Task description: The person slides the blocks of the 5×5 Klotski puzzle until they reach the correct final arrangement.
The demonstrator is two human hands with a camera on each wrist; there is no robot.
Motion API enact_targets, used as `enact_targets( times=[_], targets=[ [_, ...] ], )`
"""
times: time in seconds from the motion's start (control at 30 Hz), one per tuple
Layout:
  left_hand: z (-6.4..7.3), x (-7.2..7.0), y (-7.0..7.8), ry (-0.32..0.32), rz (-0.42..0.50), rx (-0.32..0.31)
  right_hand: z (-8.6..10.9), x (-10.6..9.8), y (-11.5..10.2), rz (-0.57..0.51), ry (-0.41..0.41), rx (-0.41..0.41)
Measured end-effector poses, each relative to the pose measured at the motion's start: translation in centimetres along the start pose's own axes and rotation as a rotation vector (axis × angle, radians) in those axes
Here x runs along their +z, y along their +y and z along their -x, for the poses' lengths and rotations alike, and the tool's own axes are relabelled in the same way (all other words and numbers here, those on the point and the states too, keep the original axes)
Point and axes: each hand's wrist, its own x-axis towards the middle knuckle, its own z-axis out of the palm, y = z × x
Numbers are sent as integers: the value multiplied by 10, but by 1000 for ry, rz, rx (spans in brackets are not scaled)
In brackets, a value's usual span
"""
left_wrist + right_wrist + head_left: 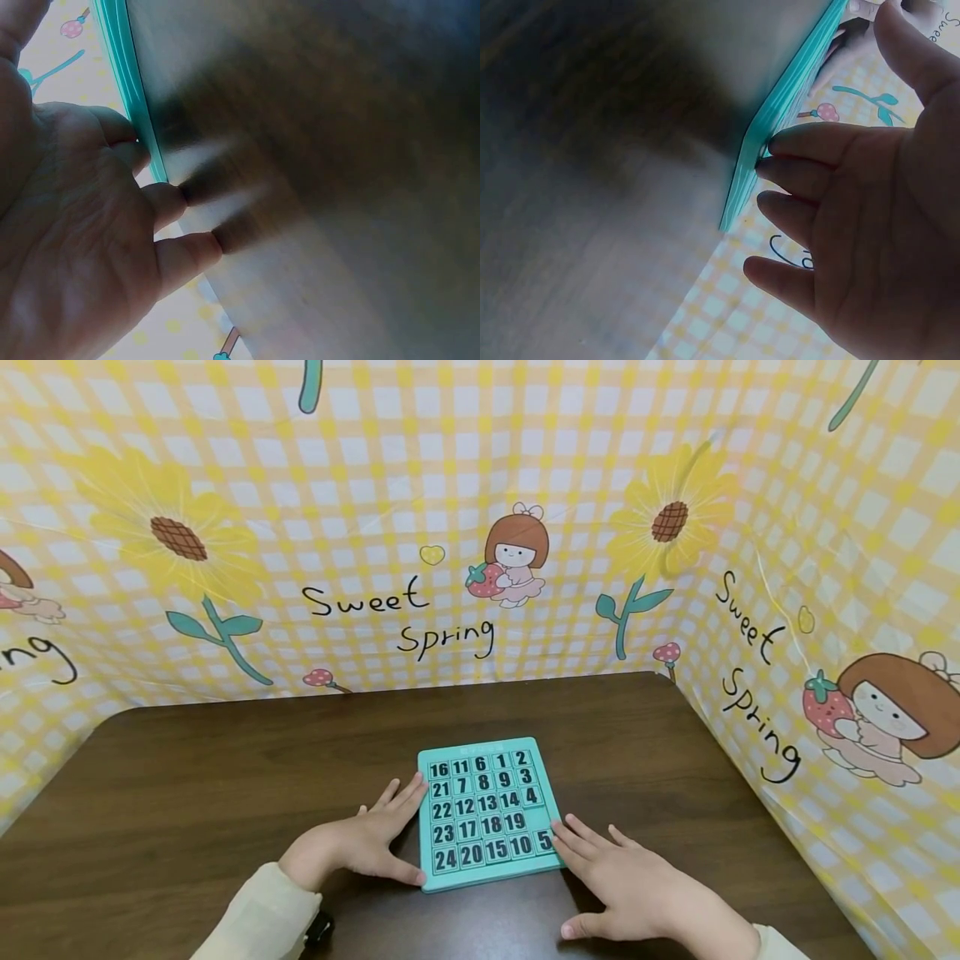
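Note:
A turquoise sliding number puzzle (480,747) lies flat on the table, its square tiles printed with black numbers. At the right side, between the 4 tile (532,796) and the 5 tile (544,841), one space has no tile. My left hand (367,839) touches the puzzle's left edge, fingers extended, with the thumb at its near left corner. On the other side, the fingertips of my right hand (626,881) meet the right edge near the 5 tile, with the thumb spread away over the table. Both wrist views show the puzzle's turquoise side (124,67) beside the fingers.
The dark brown wooden table (225,777) reaches back to a yellow checked cloth (375,485) with flowers, cartoon figures and "Sweet Spring" lettering. That cloth also hangs along the right side. A dark object (318,929) shows at the left sleeve cuff.

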Motion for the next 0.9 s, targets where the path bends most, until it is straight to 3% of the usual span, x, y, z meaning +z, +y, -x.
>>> enact_targets(
  times=[0.9],
  targets=[
    [1,-1,0,-2,0,-4,-24,0,12,0,17,-3]
  ],
)
